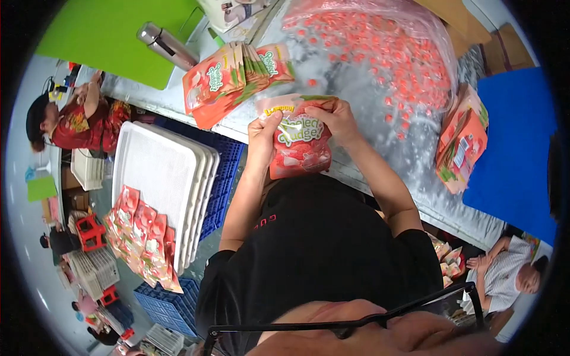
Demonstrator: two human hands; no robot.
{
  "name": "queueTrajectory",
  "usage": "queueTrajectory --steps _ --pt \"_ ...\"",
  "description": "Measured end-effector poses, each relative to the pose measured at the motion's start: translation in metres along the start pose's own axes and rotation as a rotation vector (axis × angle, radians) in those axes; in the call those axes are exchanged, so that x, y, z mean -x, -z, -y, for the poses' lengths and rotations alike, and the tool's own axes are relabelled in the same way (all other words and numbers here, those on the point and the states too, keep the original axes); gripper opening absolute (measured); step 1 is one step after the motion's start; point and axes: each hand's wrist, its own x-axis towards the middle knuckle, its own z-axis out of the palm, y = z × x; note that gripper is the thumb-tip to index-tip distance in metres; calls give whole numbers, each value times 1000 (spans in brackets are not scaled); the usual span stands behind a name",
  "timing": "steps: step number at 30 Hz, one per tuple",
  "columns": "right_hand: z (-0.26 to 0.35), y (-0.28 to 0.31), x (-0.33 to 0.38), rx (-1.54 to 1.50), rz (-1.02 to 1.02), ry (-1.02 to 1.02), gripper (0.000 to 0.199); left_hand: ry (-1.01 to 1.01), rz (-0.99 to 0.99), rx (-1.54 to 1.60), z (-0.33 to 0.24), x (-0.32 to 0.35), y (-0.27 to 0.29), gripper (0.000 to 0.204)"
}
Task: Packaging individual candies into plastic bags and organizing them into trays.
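Both my hands hold one red snack pouch point(300, 148) upright against the near edge of the metal table point(356, 101). My left hand point(263, 133) grips its left side near the top. My right hand point(335, 118) pinches the top right edge. Just beyond the pouch, a fanned stack of the same red pouches point(231, 80) lies on the table. A large clear bag of small red sweets point(380, 47) sits further back.
Another pile of pouches point(463, 142) lies at the right beside a blue sheet point(516, 148). White trays point(163, 178) on blue crates point(222, 178) stand at my left, with filled pouches point(142, 237) on them. A steel flask point(166, 44) lies on a green board point(113, 35). Other people sit at left and lower right.
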Motion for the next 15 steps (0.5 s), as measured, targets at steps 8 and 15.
queueTrajectory --steps 8,15 --pt "-86 19 -14 116 -276 14 19 -548 -95 -1810 66 23 -2 93" --pt "-101 26 -13 125 -355 -67 20 -451 99 -1708 105 16 12 103"
